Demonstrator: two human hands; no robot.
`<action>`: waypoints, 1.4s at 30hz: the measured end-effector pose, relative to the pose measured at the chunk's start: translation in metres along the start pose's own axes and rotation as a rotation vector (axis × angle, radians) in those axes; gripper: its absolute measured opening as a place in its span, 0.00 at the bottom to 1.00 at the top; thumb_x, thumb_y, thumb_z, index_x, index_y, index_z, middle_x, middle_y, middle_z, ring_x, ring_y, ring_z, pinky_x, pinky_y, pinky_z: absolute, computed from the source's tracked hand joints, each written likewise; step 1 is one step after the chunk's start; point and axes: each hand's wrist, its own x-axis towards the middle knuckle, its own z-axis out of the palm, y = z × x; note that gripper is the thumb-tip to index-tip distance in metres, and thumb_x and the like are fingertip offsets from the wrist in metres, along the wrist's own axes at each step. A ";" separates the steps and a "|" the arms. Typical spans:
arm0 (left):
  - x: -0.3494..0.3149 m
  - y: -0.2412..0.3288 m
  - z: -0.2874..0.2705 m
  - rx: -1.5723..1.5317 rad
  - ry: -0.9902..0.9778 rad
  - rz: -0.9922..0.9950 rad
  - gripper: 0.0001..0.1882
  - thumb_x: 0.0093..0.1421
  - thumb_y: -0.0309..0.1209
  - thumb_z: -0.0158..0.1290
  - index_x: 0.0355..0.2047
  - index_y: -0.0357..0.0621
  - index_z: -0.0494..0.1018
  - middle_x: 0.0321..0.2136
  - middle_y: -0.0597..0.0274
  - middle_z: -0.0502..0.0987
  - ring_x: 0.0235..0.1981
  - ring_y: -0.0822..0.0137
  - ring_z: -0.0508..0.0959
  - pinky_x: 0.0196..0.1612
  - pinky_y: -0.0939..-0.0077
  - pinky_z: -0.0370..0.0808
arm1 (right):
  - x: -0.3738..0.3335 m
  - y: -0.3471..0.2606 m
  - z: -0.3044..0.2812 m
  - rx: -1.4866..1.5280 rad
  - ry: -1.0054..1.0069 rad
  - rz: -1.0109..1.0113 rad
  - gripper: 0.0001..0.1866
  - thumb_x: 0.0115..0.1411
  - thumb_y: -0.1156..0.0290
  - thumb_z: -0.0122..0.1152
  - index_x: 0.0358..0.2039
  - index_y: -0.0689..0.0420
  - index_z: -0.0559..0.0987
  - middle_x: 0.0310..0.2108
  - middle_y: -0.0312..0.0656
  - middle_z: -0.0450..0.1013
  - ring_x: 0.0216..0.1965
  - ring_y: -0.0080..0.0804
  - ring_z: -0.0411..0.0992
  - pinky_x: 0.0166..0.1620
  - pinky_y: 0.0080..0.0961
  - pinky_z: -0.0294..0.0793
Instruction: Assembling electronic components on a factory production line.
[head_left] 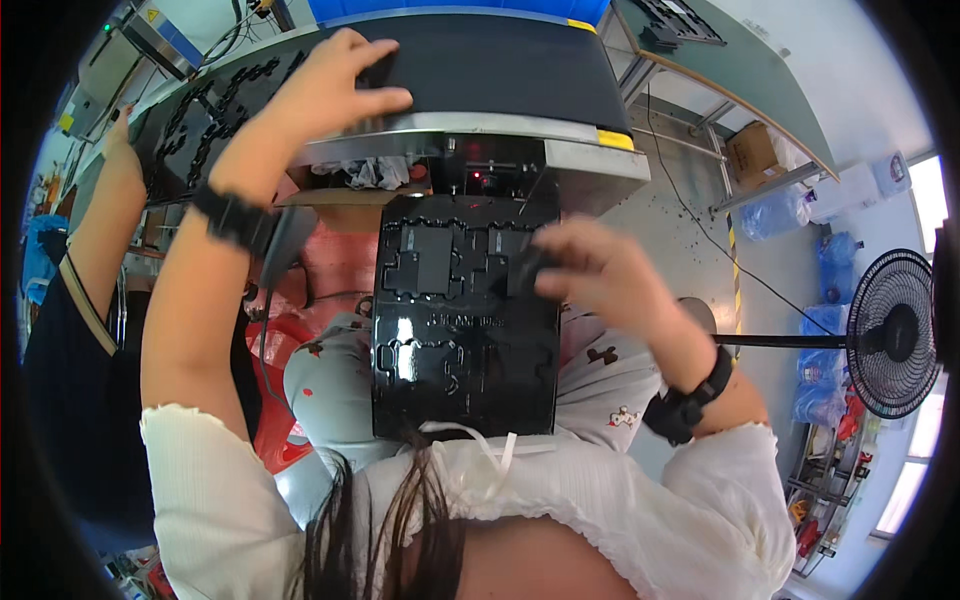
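Observation:
A glossy black moulded tray lies across my lap, its far end near the conveyor frame. Two flat dark rectangular pieces show in its far recesses, the left one more plainly. My right hand, smeared by motion, is over the tray's far right side, its fingers closed about a small black part whose kind I cannot make out. My left hand reaches over the black conveyor belt, thumb and fingers apart. A dark shape lies between them, hard to tell from the belt.
More black moulded trays lie on the belt at the left, where another person's arm comes in. A green table stands far right. A black fan is at the right, and a cardboard box sits under the table.

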 end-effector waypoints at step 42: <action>-0.126 0.006 0.043 -1.802 0.473 -1.015 0.11 0.64 0.37 0.49 0.38 0.43 0.66 0.35 0.61 0.71 0.29 0.69 0.70 0.24 0.77 0.63 | -0.111 0.049 0.055 -0.579 0.064 -0.476 0.11 0.58 0.70 0.57 0.40 0.60 0.76 0.47 0.45 0.70 0.49 0.39 0.69 0.51 0.36 0.66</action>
